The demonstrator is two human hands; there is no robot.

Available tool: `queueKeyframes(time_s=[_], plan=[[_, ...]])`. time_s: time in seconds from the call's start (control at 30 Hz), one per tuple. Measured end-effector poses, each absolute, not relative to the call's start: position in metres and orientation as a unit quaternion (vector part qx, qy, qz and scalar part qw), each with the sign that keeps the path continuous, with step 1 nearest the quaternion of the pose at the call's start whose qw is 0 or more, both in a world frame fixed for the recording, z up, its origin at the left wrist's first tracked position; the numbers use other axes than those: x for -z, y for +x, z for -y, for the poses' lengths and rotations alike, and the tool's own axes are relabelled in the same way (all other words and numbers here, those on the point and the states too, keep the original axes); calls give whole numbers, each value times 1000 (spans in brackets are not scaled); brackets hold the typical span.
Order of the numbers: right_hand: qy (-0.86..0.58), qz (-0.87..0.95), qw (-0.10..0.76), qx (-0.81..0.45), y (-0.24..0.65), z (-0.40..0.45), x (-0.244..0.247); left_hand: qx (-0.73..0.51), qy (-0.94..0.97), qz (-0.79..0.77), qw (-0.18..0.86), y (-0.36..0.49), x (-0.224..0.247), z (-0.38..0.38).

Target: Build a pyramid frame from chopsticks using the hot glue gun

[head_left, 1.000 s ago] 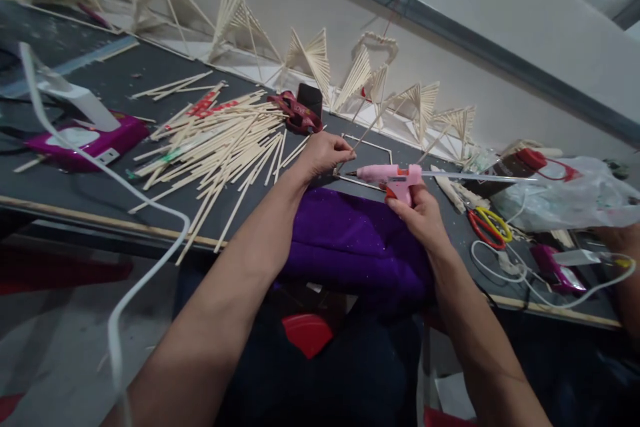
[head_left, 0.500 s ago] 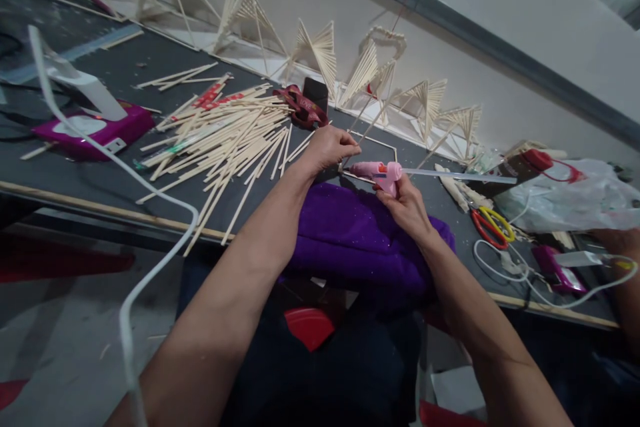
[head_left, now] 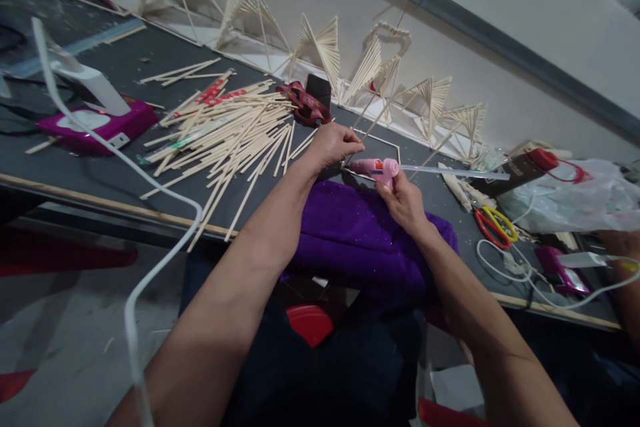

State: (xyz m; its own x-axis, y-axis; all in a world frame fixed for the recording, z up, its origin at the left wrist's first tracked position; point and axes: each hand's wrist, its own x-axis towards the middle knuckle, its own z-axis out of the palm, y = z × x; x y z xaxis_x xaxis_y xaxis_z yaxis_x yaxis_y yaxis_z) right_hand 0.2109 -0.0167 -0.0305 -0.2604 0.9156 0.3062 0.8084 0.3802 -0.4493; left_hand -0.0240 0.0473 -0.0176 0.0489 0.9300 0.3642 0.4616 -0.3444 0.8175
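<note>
My right hand (head_left: 403, 200) is wrapped round the handle of a pink glue gun (head_left: 383, 172), with a long clear glue stick (head_left: 455, 172) poking out of its back. The gun's nose points left, toward the corner of a thin wooden stick frame (head_left: 385, 139) on the table. Above that corner, my left hand (head_left: 337, 145) pinches a thin wooden stick (head_left: 371, 125) that slants up and to the right. Its lower end is close to the nozzle; whether they touch I cannot tell. Beneath my wrists lies a purple cloth (head_left: 365, 233) at the table edge.
Loose wooden sticks (head_left: 235, 140) spread to the left, near a purple-and-white device (head_left: 100, 123) and its white cable (head_left: 165, 263). Fanned stick models (head_left: 320, 47) line the wall. Scissors (head_left: 495, 225), a dark bottle (head_left: 520, 170) and a plastic bag (head_left: 595, 197) are at right, beside another person's arm (head_left: 623, 260).
The glue gun has tilted slightly and shifted a little with my right hand. My left hand keeps its pinch at nearly the same spot; the whole view has shifted slightly.
</note>
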Motion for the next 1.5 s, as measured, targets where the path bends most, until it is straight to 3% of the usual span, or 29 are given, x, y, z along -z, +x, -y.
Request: queueKeyframes(time_s=[0.33, 1.5], plan=[[-554, 807, 204, -37, 214, 16, 30, -441, 678, -521, 272, -24, 10, -38], [-561, 792, 230, -78, 206, 18, 30, -434, 678, -530, 267, -22, 10, -40]])
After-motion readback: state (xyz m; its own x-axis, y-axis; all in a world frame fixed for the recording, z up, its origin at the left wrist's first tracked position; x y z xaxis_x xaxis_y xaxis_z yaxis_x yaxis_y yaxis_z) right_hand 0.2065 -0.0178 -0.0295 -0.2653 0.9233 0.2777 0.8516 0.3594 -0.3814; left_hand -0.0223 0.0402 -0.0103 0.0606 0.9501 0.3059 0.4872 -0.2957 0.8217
